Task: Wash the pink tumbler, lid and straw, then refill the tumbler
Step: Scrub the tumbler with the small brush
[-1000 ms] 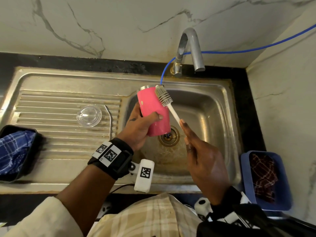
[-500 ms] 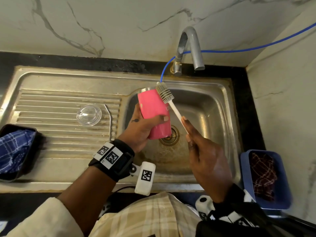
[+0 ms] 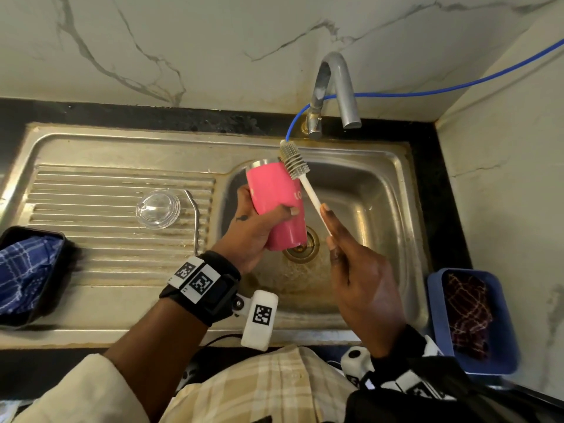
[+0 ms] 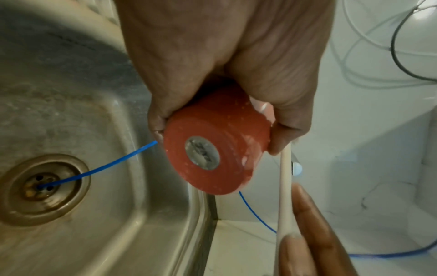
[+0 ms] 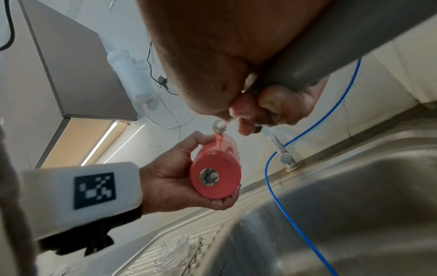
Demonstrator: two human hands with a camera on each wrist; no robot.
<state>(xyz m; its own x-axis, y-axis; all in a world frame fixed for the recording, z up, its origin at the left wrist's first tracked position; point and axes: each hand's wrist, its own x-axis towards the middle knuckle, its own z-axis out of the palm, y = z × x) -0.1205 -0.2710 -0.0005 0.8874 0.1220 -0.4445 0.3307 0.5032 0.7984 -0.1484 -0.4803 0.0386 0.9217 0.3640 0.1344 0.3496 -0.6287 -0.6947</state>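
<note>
Over sink basin (image 3: 378,190): tumbler (image 3: 274,203) gripped in left hand (image 3: 253,233), brush (image 3: 294,161) in right hand (image 3: 360,279).

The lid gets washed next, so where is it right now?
In the head view the clear lid lies on the ribbed drainboard left of the basin, just left of the metal straw and well clear of both hands.

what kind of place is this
Most likely a home kitchen, at the washing-up sink. A steel sink with a ribbed drainboard is set in a dark counter under a marble-look wall, with a tap over the basin, and a tumbler is being scrubbed with a bottle brush.
</note>
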